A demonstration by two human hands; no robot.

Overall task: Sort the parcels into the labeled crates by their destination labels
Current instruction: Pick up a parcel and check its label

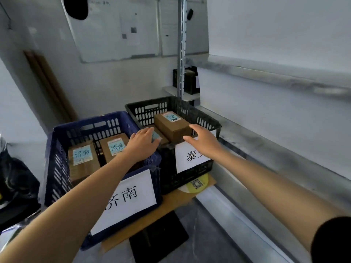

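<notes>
A blue crate (57, 149) with a white sign on its front holds two brown parcels (82, 160) with blue labels. Beside it on the right, a black crate (207, 118) with its own white sign (188, 157) holds a brown parcel (171, 124) lying on top and tilted. Another parcel (158, 136) lies lower, partly hidden. My left hand (142, 144) reaches over the blue crate's right rim, fingers straight, touching the lower parcel. My right hand (203, 139) hovers at the top parcel's near end, fingers spread, gripping nothing.
Both crates stand on a cardboard sheet (171, 207) over a dark stand. A metal shelf ledge (266, 149) runs along the right, with an upright post (182, 50) behind the black crate. Dark bags (15, 183) lie at the left. Whiteboards hang on the back wall.
</notes>
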